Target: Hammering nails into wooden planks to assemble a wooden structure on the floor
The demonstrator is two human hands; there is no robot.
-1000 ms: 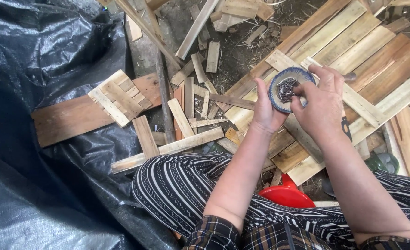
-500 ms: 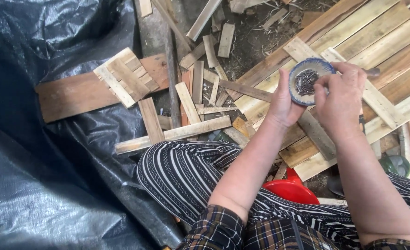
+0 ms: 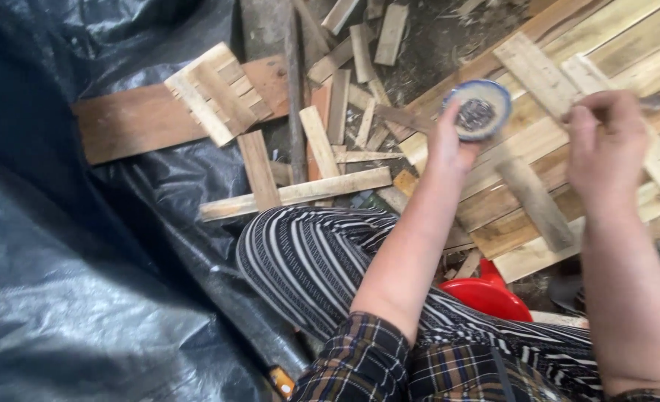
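Left hand (image 3: 449, 141) grips a small round blue-rimmed dish (image 3: 479, 109) from below, fingers closed on its near-left edge, dark bits piled inside it. The dish sits over the slatted wooden boards (image 3: 538, 141), far from the striped knee (image 3: 307, 253). Right hand (image 3: 605, 145) hangs just right of it, fingers curled and pinched together; whether they grip anything, I cannot tell. So the dish lies left of those fingertips, near but apart. A red stool (image 3: 490, 295) peeks below.
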